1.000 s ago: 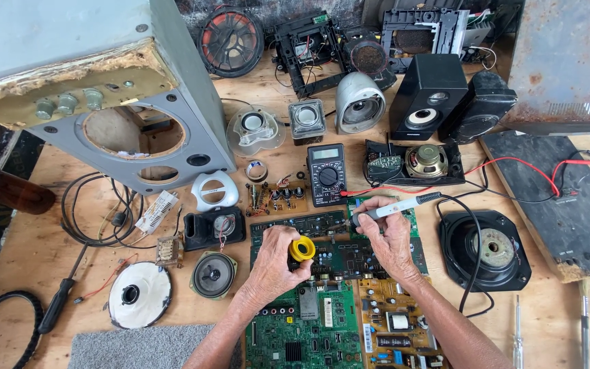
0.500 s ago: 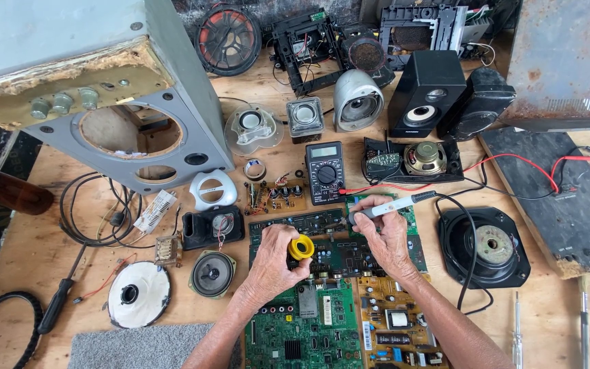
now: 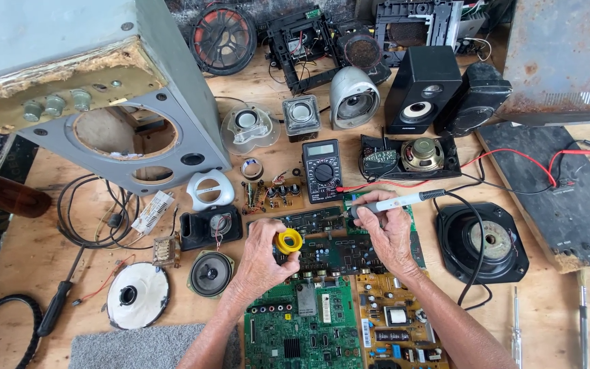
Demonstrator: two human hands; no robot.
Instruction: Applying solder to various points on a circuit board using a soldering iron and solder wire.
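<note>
Little has shifted since the earlier frames: both hands stay over the dark circuit board (image 3: 322,249), and the pen-shaped tool has tipped only slightly.

The left hand (image 3: 261,263) is closed around a small yellow spool (image 3: 289,241), thumb and fingers holding it just above the dark board's left part. The right hand (image 3: 387,232) pinches a grey soldering iron (image 3: 394,202) near its front end, the tip pointing left and down toward the board's upper edge, beside the spool. A black cord (image 3: 476,239) runs from the iron's back end, loops right and curves down across the bench (image 3: 568,314).

Below the dark board lie a green circuit board (image 3: 308,335) and a yellow-brown circuit board (image 3: 394,321), side by side and touching it. Just above the hands sits a black multimeter (image 3: 322,171), its red lead (image 3: 390,183) running right. To the right of the right hand rests a black speaker frame (image 3: 489,242). To the left lie a small round speaker (image 3: 211,273) and a white disc (image 3: 138,295). A big grey speaker cabinet (image 3: 104,89) fills the upper left.
</note>
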